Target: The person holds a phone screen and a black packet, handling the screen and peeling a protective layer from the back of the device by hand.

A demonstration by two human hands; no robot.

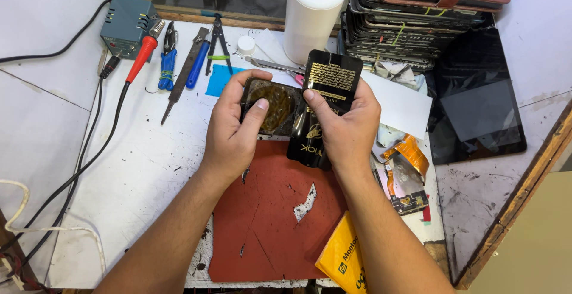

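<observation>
My left hand (235, 124) grips a dark phone body (271, 106) with a worn, brownish back, thumb pressed on its surface. My right hand (342, 124) holds a glossy black packet with gold print (329, 79) that overlaps the phone's right edge; its thumb rests on the packet's left side. Both hands hover above the top edge of a worn red work mat (268, 222) on the white bench (137, 175).
A soldering iron with red handle (141, 56), blue-handled pliers (167, 61), a file and tweezers lie at back left beside a grey power box (125, 26). A white bottle (313, 14), a stack of phones (411, 26), a black tablet (476, 97), orange and yellow packets (345, 258) crowd the right.
</observation>
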